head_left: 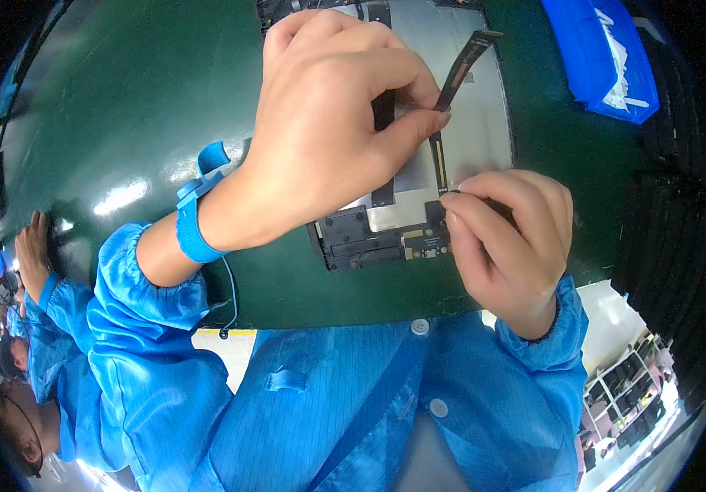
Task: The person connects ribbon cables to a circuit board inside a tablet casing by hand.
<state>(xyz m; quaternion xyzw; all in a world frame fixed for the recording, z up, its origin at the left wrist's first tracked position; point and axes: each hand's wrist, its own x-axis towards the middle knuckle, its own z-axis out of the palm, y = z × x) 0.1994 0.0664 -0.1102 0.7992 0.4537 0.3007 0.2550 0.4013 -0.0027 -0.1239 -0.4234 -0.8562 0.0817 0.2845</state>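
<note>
A tablet-like device with a silver inner plate (484,139) and a black frame lies on the green table in front of me. Between thumb and forefinger, my left hand (320,115) pinches a thin black flex cable (461,70), whose upper end sticks up free. My right hand (521,238) is closed, its fingertips at the cable's lower end, just above a small circuit board (427,244) on the device's near edge. Those fingertips partly hide that end. A wider black ribbon strip (383,184) runs along the plate, partly behind my left hand.
A blue bin (574,49) with white pieces stands at the far right. Dark stacked items (669,246) line the right side. My left wrist wears a blue strap (193,225) with a cord. Another person's hand (33,254) rests at the table's left.
</note>
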